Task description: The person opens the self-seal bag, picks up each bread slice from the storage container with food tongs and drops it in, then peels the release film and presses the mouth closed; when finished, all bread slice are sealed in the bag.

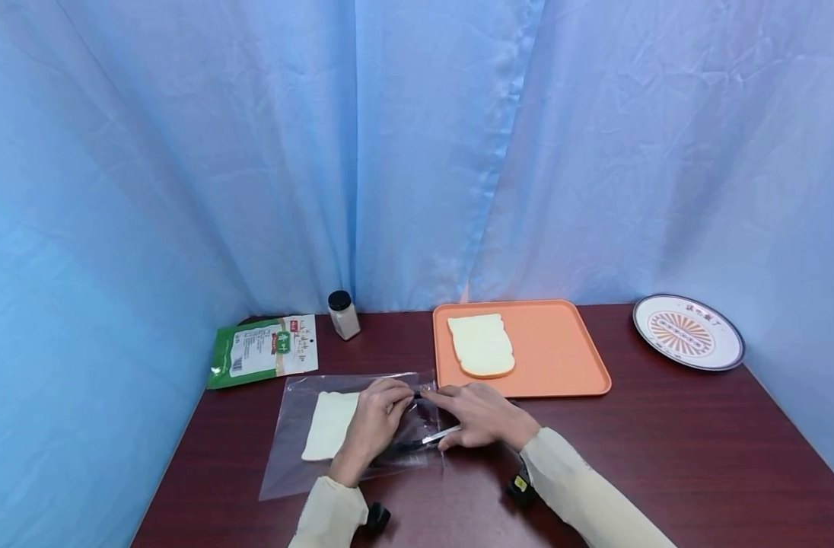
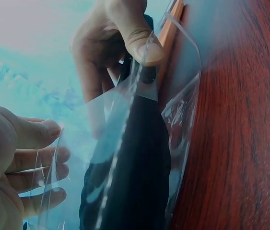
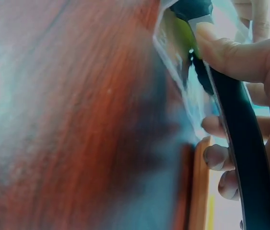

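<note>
A clear plastic bag (image 1: 287, 472) lies on the table with a slice of white bread (image 1: 326, 428) within its outline. My left hand (image 1: 376, 418) reaches over the bread and pinches the bag's edge film; in the left wrist view its thumb and fingertips meet the film. My right hand (image 1: 482, 415) holds black and silver tongs (image 1: 441, 434), thumb on one arm and fingers at the other. The tongs' arms are spread apart, and their dark, scalloped ends (image 2: 144, 153) are inside the bag's mouth. Part of the bread is hidden under my left hand.
An orange tray (image 1: 561, 350) with another bread slice (image 1: 484, 346) stands just behind my right hand. A patterned plate (image 1: 687, 332) is at far right. Back left are a green and white packet (image 1: 262, 350) and a black-lidded jar (image 1: 344, 316). Blue curtains (image 1: 417, 152) enclose the table.
</note>
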A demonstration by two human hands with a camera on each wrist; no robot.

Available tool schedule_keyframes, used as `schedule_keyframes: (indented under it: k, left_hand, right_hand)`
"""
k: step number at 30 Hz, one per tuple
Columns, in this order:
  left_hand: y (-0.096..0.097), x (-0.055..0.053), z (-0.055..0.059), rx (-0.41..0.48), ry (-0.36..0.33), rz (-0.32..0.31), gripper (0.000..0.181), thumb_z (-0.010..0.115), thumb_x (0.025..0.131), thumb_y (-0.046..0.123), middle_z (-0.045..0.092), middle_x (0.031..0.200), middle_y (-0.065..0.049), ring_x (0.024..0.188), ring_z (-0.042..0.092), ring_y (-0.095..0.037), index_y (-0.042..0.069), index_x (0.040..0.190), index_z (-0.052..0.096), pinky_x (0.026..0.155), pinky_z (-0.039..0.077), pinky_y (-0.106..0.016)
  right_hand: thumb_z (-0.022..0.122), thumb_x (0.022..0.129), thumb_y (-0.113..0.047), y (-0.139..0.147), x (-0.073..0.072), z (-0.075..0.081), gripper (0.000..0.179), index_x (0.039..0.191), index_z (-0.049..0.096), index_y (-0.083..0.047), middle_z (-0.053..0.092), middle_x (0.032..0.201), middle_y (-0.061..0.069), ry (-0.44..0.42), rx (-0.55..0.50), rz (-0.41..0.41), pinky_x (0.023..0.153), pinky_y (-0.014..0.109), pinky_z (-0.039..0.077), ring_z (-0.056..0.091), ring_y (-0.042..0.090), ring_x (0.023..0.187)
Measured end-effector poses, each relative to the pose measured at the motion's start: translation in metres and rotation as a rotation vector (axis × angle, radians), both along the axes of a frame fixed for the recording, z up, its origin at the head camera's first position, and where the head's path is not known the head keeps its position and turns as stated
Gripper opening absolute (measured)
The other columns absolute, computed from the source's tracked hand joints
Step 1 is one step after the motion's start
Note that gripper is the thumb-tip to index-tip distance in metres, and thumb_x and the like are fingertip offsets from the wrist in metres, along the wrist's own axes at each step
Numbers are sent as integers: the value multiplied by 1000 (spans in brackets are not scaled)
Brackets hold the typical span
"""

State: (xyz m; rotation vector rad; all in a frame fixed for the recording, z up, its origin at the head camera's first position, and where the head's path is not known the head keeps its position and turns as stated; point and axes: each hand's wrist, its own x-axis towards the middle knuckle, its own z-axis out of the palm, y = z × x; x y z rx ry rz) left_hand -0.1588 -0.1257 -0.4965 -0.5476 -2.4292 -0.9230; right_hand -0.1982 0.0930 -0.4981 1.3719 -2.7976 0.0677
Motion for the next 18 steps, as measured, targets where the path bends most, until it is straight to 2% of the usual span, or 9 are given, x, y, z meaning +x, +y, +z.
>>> schedule_keyframes:
  k: [12,18]
  left_hand:
    - [-1,-2,-4,1,9,3,7,78,81,2,76,92,-7,90,71,-21,4,88,80,82,60,-34]
    - [-1,-2,-4,-9,-9,17,8,78,82,2,76,93,-6,92,71,-20,4,89,80,82,61,-34]
  right_hand:
    - [69,71,-76,-3,2,13,98,148,49,-19,67,127,5,-26,7,-39,71,35,57,69,21,84]
    - [68,71,-78,4,4,18,99,147,51,-18,68,125,5,-11,-7,-60,65,33,55,63,17,69]
